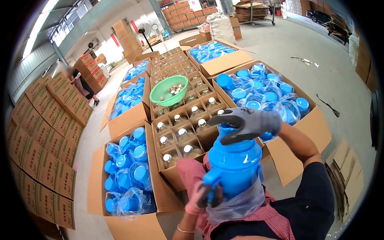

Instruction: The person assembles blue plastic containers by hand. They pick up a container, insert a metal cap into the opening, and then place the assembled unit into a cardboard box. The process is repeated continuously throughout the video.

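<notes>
divided carton: the big carton (174, 179) runs away from the person's knees, its cells filled with glass flasks (182, 133) with pale tops.
side cartons: an open left carton (96, 184) and an open right carton (286, 160) flank it, each packed with bagged blue jugs.
blue jug: the large jug (236, 164) sits at the person's lap, neck up and slightly tilted, just beyond the near end of the divided carton and between the two hands.
green basin: the shallow basin (165, 85) rests on the divided carton, well apart from the hands, with small pieces lying in it.
clear bag: the thin plastic bag (236, 205) is gathered round the lower part of the jug.
right hand: the grey-gloved hand (250, 122) reaches over the jug's neck, thumb on the near side and fingers beyond, parted by about the neck's breadth; whether they press on it i cannot tell.
left hand: the hand (205, 196) has its fingers curled round the jug's side handle (212, 179), holding it.
step in hand: judging by the pose, the jug is being steadied while the right hand works at its neck.
next move: it seems to call for a firm left hold on the handle and an upright jug, so the right fingers can act squarely on the neck; the loose bag could slip.
</notes>
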Demonstrator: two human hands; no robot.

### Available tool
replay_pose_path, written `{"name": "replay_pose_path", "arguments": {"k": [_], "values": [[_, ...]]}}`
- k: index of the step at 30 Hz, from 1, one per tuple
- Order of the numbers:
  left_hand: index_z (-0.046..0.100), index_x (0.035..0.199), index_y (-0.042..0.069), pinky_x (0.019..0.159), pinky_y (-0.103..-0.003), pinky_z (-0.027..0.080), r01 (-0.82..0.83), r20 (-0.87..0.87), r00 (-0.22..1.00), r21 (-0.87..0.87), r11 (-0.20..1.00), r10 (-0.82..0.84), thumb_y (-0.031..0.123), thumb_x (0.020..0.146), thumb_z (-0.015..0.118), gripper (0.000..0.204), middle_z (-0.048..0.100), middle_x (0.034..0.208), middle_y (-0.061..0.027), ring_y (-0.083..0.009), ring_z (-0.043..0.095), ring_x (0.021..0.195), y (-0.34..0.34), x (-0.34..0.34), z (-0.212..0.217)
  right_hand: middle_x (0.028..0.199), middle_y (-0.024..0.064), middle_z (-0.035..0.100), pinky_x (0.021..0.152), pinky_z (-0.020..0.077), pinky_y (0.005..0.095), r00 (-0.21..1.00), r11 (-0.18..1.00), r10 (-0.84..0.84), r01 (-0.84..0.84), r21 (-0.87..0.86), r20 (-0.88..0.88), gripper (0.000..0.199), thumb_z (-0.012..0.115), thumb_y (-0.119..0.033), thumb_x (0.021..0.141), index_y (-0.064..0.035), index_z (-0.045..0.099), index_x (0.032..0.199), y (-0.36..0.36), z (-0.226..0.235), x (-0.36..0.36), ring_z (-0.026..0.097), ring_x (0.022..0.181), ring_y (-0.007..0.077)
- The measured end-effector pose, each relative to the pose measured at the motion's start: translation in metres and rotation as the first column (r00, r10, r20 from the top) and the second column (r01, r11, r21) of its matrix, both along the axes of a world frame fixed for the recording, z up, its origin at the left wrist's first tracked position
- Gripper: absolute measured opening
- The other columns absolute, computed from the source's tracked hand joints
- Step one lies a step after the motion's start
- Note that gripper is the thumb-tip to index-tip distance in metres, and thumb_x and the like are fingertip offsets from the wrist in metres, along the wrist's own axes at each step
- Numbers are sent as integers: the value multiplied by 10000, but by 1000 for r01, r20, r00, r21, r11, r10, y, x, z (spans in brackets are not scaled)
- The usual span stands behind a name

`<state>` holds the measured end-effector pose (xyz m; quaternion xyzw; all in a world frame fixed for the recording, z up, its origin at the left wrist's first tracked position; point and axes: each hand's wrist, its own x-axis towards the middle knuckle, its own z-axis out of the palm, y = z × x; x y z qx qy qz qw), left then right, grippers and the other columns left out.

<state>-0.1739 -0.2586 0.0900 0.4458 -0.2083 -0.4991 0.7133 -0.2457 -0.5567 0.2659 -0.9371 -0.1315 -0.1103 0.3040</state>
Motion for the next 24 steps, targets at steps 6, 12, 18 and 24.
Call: {"name": "replay_pose_path", "arguments": {"k": [6, 12, 18, 24], "values": [[554, 1134, -31, 924, -365, 465, -172, 835, 513, 325, 930, -197, 286, 892, 630, 406, 585, 1195, -223, -278, 600, 1065, -34, -48, 50, 1116, 183, 596, 865, 469, 398, 993, 984, -11, 31, 177, -115, 473, 633, -361, 870, -78, 545, 1238, -14, -42, 12, 604, 1015, 308], [592, 1037, -23, 835, -385, 485, -93, -38, 995, -26, 995, 92, 278, 879, 637, 343, 628, 1041, -205, -284, 625, 915, 4, 9, -32, 1228, 194, 557, 951, 434, 428, 979, 976, 202, -201, 88, -2, 581, 640, -459, 831, -107, 531, 1281, -7, -15, 19, 574, 1083, 371], [608, 1076, -26, 751, -326, 515, -21, 768, 639, 79, 997, -48, 247, 890, 616, 330, 653, 931, -153, -200, 626, 825, -30, -29, 22, 1186, 174, 572, 948, 438, 443, 997, 985, -38, 27, -172, -60, 619, 665, -507, 809, -103, 547, 1263, -19, -57, 31, 579, 1007, 395], [512, 1231, -52, 757, -391, 518, 123, 24, 992, -194, 973, -120, 424, 906, 557, 579, 642, 984, -175, -278, 635, 872, 5, 43, -31, 1231, 166, 592, 939, 444, 366, 953, 831, 295, -293, 473, 72, 584, 715, -417, 804, -73, 582, 1256, -6, -37, 32, 576, 1112, 274]]}}
